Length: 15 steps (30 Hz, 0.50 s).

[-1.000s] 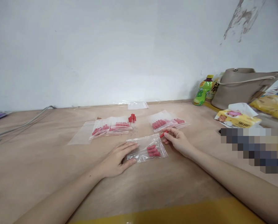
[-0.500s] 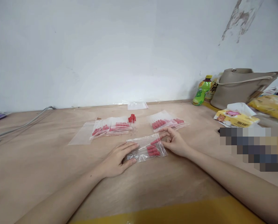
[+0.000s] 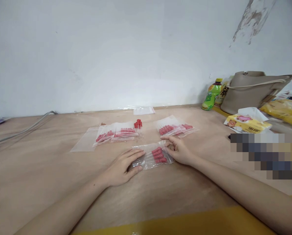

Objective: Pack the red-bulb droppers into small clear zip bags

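A clear zip bag (image 3: 146, 160) lies flat on the table with several glass droppers inside, their red rubber bulbs (image 3: 158, 154) toward its right end. My left hand (image 3: 125, 166) rests flat over the bag's left end, fingers stretched out and thumb along the lower edge. At the bag's right-hand mouth is my right hand (image 3: 178, 150), its index finger extended and the other fingers curled; no dropper shows in it. Loose droppers (image 3: 138, 125) with red bulbs lie just beyond the bag.
Filled dropper bags lie behind, one group left (image 3: 116, 132) and another right (image 3: 172, 126). An empty bag (image 3: 144, 111) sits near the wall. Farther right are a green bottle (image 3: 211, 94), a beige handbag (image 3: 248, 93) and a tissue pack (image 3: 248, 123). A grey cable (image 3: 25, 131) runs at left.
A dropper at the bag's mouth has moved left into the bag beside the others. My right hand has let go of its bulb. My left hand stays in place.
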Motion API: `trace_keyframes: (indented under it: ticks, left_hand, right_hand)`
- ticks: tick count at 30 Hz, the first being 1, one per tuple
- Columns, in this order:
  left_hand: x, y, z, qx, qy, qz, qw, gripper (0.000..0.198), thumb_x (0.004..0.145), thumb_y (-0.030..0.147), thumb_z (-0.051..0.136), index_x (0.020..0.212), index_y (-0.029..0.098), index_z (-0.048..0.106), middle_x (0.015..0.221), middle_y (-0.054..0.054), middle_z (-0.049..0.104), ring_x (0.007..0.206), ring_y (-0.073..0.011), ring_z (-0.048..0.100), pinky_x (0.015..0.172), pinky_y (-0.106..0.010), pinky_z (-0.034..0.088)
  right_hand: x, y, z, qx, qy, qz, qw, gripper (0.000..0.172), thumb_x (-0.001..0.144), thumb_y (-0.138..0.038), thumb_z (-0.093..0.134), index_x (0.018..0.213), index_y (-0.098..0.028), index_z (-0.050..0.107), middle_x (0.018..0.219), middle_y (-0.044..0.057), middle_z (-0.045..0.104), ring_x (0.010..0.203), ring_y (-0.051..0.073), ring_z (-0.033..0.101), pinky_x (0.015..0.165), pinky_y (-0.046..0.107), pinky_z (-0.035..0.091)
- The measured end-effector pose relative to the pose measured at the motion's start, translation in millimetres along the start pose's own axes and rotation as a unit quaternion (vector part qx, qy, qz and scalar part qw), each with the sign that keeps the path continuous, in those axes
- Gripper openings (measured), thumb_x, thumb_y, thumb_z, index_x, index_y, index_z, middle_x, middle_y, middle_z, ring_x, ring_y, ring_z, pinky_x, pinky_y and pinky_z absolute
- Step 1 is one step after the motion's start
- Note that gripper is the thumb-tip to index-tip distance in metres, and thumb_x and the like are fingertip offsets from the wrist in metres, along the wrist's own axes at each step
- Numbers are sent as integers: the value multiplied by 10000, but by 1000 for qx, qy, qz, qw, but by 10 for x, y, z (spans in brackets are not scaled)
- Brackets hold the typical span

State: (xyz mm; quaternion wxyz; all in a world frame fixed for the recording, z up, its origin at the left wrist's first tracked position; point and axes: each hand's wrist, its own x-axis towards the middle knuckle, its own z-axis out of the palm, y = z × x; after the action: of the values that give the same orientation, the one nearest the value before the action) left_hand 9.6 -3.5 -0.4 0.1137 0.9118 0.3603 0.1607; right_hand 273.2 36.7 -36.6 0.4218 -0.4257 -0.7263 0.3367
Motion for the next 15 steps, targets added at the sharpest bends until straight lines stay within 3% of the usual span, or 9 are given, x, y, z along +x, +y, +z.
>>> trace_keyframes:
  ticks: [3, 6, 9, 12, 15]
  left_hand:
    - [-5, -1, -1, 0, -4, -2, 1000, 451, 878, 368, 439, 1314, 272, 374, 1339, -33, 416, 1232, -227, 369, 1022, -428, 313]
    - [-4, 0, -9, 2, -14, -10, 1000, 446, 879, 382, 436, 1307, 269, 388, 1352, -34, 400, 1241, -224, 358, 1027, -420, 307]
    - [2, -3, -13, 3, -16, -11, 1000, 441, 879, 387, 434, 1302, 269, 398, 1355, -36, 396, 1243, -226, 357, 1023, -418, 313]
    - [7, -10, -8, 7, -16, -9, 1000, 442, 880, 385, 433, 1304, 267, 397, 1355, -38, 396, 1242, -227, 358, 1021, -418, 316]
    - [4, -14, 0, 14, -22, -13, 1000, 448, 882, 390, 429, 1310, 263, 388, 1363, -37, 384, 1249, -223, 346, 1027, -418, 306]
  right_hand:
    - [10, -66, -67, 16, -10, -1, 1000, 391, 747, -288, 524, 1113, -163, 463, 735, 20, 600, 641, 128, 567, 564, 239, 442]
    - [83, -124, -163, -25, 34, -2, 999, 327, 745, -276, 518, 1050, -158, 509, 681, 6, 588, 546, 105, 520, 513, 225, 408]
    - [263, -181, -198, -83, 80, 0, 993, 194, 741, -272, 517, 887, -157, 573, 711, 27, 615, 578, 116, 544, 550, 241, 421]
    - [546, -260, -91, -160, 83, 3, 984, 133, 722, -242, 535, 803, -153, 590, 747, 49, 638, 683, 146, 583, 646, 266, 441]
    - [869, -328, 155, -245, 66, 24, 967, 201, 717, -245, 551, 880, -134, 586, 787, 76, 647, 765, 183, 589, 711, 294, 435]
